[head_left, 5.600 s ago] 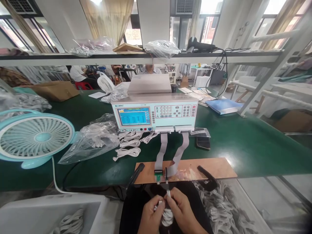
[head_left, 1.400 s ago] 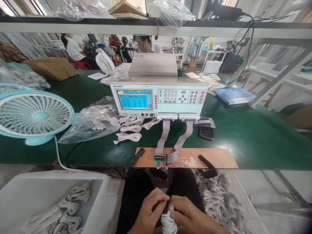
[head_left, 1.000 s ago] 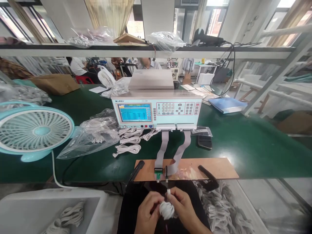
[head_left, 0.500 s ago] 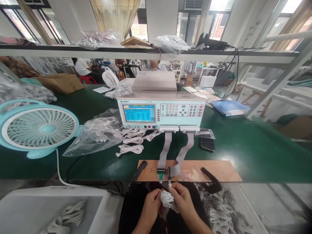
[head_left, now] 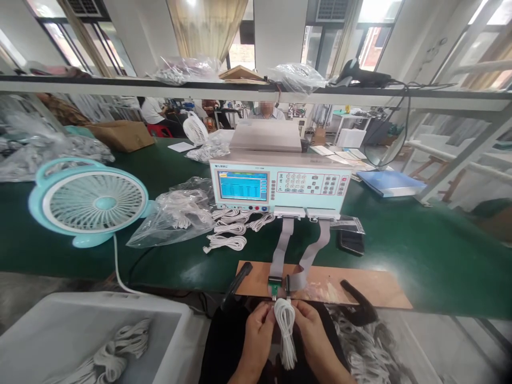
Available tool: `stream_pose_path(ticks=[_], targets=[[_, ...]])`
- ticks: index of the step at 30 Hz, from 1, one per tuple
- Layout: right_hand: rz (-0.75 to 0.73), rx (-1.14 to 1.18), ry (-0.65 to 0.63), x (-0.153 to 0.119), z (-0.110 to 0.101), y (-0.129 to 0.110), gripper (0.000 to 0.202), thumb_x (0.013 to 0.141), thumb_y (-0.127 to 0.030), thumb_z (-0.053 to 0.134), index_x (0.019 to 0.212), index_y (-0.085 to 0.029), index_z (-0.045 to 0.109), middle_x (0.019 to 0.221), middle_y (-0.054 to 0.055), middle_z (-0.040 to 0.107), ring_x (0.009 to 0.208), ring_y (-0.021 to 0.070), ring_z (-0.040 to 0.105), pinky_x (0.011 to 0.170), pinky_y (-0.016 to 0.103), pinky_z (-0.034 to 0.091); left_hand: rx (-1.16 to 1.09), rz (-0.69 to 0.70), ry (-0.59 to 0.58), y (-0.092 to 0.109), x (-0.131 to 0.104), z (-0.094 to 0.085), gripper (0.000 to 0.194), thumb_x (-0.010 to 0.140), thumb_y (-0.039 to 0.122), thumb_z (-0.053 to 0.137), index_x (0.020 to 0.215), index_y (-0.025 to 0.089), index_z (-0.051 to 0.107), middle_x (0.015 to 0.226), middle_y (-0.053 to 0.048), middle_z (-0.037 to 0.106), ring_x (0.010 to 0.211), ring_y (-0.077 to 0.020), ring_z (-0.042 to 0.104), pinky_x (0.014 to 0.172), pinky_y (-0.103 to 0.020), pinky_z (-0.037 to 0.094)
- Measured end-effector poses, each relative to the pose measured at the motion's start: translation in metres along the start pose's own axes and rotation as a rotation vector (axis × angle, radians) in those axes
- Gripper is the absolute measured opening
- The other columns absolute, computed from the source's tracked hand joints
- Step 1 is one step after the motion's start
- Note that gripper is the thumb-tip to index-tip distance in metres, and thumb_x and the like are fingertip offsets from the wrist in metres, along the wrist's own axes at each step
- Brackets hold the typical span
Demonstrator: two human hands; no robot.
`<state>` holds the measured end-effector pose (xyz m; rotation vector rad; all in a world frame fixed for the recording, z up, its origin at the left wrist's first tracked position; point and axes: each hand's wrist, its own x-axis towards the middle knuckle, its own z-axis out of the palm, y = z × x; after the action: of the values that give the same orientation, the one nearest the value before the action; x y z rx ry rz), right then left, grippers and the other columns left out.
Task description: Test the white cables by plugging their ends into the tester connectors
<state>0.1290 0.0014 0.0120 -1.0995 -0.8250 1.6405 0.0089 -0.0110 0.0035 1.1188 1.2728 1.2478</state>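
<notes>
A coiled white cable (head_left: pixel 285 333) hangs between my hands at the front edge of the bench. On its left side, my left hand (head_left: pixel 258 328) is closed in a pinch by the coil's top, just below a small green circuit board (head_left: pixel 274 288). My right hand (head_left: pixel 314 330) pinches at the other side, under a black connector (head_left: pixel 288 285). The cable's plugs are mostly hidden by my fingers. Grey ribbon cables (head_left: pixel 282 248) run from the board and connector up to a tester (head_left: pixel 312 186) with a lit blue screen.
A copper-coloured board (head_left: pixel 376 285) lies along the bench edge, with black clamps (head_left: pixel 358 301) on it. Coiled cables (head_left: pixel 230 242) lie before the tester. A fan (head_left: pixel 94 202) stands at left, above a white bin (head_left: pixel 168 320) holding cables. More cables (head_left: pixel 368 346) lie at lower right.
The coil now hangs lengthwise below my fingers instead of being bunched between them. The tester's screen display has changed. The whole view has shifted slightly.
</notes>
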Motion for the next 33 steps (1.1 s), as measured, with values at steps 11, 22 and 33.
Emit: stream_pose_path(ticks=[11, 22, 33], targets=[[0.046, -0.056, -0.056, 0.002, -0.009, 0.004, 0.025, 0.067, -0.038, 0.071, 0.077, -0.015, 0.068, 0.062, 0.0, 0.06, 0.06, 0.016, 0.049, 0.058, 0.023, 0.04, -0.083, -0.056, 0.137, -0.003, 0.002, 0.007, 0.035, 0.08, 0.039, 0.05, 0.054, 0.015, 0.051, 0.056, 0.003, 0.044, 0.056, -0.0112, 0.041, 0.055, -0.021, 0.036], [0.051, -0.04, -0.046, 0.007, -0.014, 0.009, 0.028, 0.061, -0.04, 0.075, 0.075, -0.017, 0.07, 0.063, 0.002, 0.062, 0.059, 0.0184, 0.052, 0.06, 0.027, 0.043, -0.061, -0.026, 0.137, -0.004, 0.005, 0.006, 0.038, 0.078, 0.037, 0.052, 0.047, 0.017, 0.041, 0.052, 0.004, 0.035, 0.054, -0.0101, 0.034, 0.053, -0.021, 0.031], [-0.002, -0.138, -0.022, 0.004, -0.022, 0.007, 0.029, 0.053, -0.036, 0.08, 0.075, -0.02, 0.069, 0.073, 0.005, 0.066, 0.068, 0.0249, 0.057, 0.06, 0.031, 0.046, -0.015, -0.14, 0.224, -0.004, 0.001, 0.017, 0.033, 0.078, 0.035, 0.05, 0.051, 0.015, 0.054, 0.048, 0.002, 0.044, 0.048, -0.0111, 0.04, 0.046, -0.023, 0.031]])
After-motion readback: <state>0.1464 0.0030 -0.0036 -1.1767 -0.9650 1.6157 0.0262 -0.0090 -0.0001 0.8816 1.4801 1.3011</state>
